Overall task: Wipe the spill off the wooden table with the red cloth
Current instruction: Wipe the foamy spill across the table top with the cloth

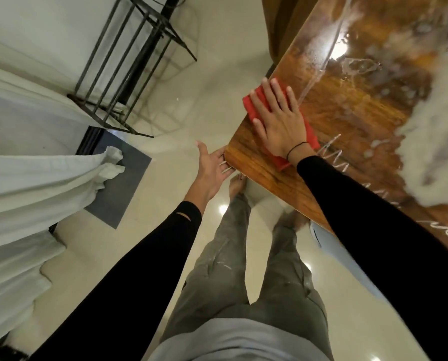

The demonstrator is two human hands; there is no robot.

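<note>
A black metal rack [129, 63] and white curtain [22, 183] stood left on pale tiles. Right hand [277, 118] pressed flat on the red cloth [254, 102] near the wet wooden table [256, 165] corner; left hand [212, 168], fingers relaxed, touched the edge.

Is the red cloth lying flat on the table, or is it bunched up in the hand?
Flat. The red cloth lies on the wooden table under the right hand, whose straight fingers press it.

Right hand [278, 121] presses red cloth [254, 104] on wooden table [353, 131]
</note>
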